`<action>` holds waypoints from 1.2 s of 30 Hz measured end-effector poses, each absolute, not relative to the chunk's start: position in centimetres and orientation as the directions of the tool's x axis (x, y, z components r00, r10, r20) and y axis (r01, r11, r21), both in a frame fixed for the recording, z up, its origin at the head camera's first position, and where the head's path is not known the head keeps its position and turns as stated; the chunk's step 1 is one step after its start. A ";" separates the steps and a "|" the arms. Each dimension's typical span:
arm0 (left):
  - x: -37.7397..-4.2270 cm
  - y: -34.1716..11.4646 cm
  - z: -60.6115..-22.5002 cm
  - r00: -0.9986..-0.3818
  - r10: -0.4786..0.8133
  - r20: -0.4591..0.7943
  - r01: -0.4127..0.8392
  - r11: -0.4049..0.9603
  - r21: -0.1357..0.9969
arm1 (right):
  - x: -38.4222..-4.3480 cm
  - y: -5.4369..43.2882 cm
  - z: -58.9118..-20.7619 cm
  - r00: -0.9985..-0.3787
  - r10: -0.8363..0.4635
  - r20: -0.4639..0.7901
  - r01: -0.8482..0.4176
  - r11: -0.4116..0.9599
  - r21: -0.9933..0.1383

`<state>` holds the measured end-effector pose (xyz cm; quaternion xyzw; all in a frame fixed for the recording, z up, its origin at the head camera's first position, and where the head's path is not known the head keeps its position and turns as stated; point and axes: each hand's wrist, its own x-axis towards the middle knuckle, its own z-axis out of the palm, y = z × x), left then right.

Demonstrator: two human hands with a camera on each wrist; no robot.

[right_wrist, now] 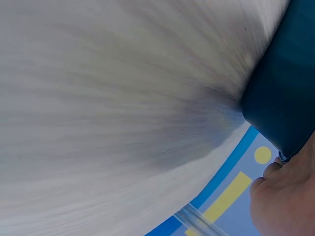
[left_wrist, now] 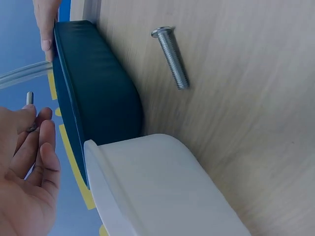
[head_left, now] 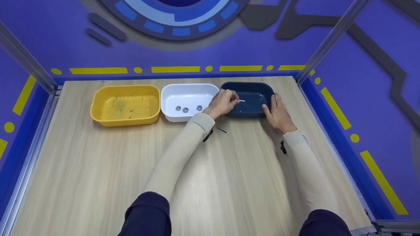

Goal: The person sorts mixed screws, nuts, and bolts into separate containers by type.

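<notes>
My left hand (head_left: 223,102) pinches a thin metal bolt (left_wrist: 30,98) between thumb and fingertips, above the left part of a dark blue bin (head_left: 246,114). Its shank sticks out past the fingers; part of it is hidden by them. My right hand (head_left: 279,113) holds the bin's right end, thumb at the near rim and fingers along the outer right side. Another bolt (left_wrist: 171,59), round-headed and threaded, lies on the table in front of the bins. A white bin (head_left: 178,118) stands to the left of the dark blue one, with 3 nuts (head_left: 185,110) on its floor.
A yellow bin (head_left: 126,123) stands at the left of the row, with small dark bits on its floor. The wooden table (head_left: 210,183) is bounded by blue-purple panels (head_left: 183,59) at the back and sides, joined by metal corner posts (head_left: 331,36).
</notes>
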<state>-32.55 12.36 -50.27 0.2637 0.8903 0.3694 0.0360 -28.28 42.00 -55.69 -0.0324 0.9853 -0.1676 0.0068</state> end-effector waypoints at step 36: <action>-33.0 14.9 -50.4 -0.906 0.387 0.169 0.414 0.734 0.538 | -28.2 41.9 -55.7 -0.998 -0.064 -0.001 -0.060 0.944 -0.325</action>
